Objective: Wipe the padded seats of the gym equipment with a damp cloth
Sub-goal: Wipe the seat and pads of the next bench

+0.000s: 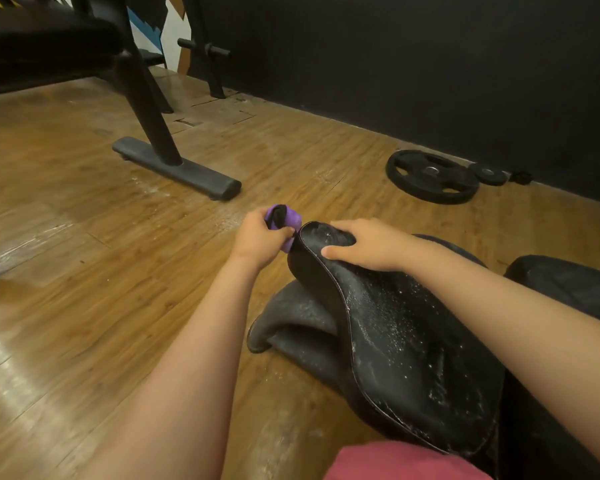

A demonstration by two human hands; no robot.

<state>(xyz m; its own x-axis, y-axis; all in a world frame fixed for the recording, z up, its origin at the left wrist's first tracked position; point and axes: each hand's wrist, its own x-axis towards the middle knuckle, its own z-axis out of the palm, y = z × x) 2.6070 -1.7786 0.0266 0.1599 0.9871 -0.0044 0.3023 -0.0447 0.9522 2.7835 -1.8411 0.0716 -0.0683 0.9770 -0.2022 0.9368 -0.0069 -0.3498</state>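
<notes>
Pink-red fabric [395, 462] sits below the black, white-speckled padded seat [413, 341]. Right hand [364, 244] lies flat on its narrow tip, seemingly steadying it, while left hand [260, 237] grips a bunched purple cloth [286, 218] against the tip's edge.

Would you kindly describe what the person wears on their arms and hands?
Nothing visible: the left hand and right hand are bare, without gloves, rings or watch, and both forearms are sleeveless. A reddish-pink garment shows at the bottom edge.
</notes>
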